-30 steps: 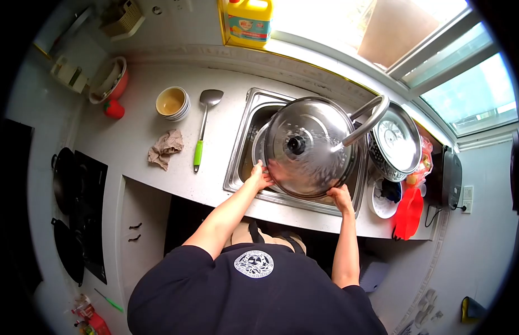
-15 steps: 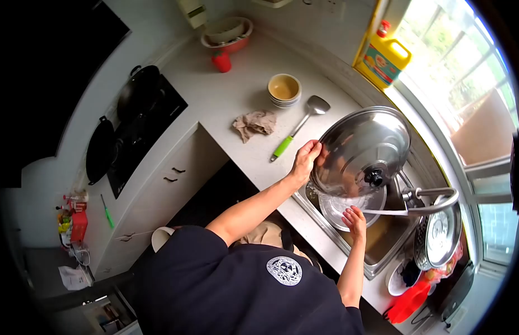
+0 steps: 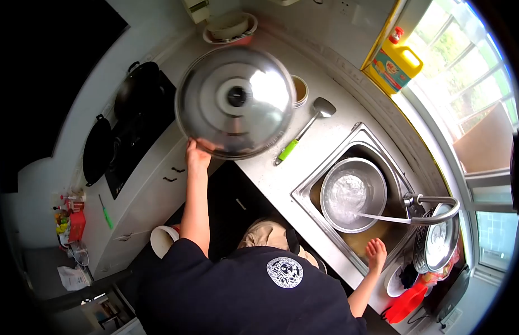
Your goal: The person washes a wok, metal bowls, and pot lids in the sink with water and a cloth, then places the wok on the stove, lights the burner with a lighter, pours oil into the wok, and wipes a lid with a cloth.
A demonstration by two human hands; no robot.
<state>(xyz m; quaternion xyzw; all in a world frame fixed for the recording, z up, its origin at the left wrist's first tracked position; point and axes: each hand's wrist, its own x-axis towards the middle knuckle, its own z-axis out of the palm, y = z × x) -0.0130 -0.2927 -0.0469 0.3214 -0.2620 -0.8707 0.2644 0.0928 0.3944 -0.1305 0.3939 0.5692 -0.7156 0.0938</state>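
My left hand [image 3: 198, 153] grips the near edge of a large shiny metal pot lid [image 3: 254, 125] with a black knob, raised over the counter. The lid hides part of a stack of bowls [image 3: 300, 92]. Over the near right edge of the sink [image 3: 312, 220], my right hand [image 3: 375, 254] is held with nothing in it, fingers loosely extended. In the sink sits a round metal basin [image 3: 378, 181], and water from the curved faucet [image 3: 450, 215] streams into it.
A green-handled spatula [image 3: 304, 131] lies on the counter beside the sink. A yellow jug [image 3: 393, 67] stands on the windowsill. Black pans [image 3: 97, 148] rest by the cooktop at left. A metal colander [image 3: 438, 243] and a red item [image 3: 407, 301] are right of the sink.
My left hand has swung the pot lid left, from over the sink to over the counter, uncovering the basin. My right hand has moved away from the water, toward the sink's near right edge.
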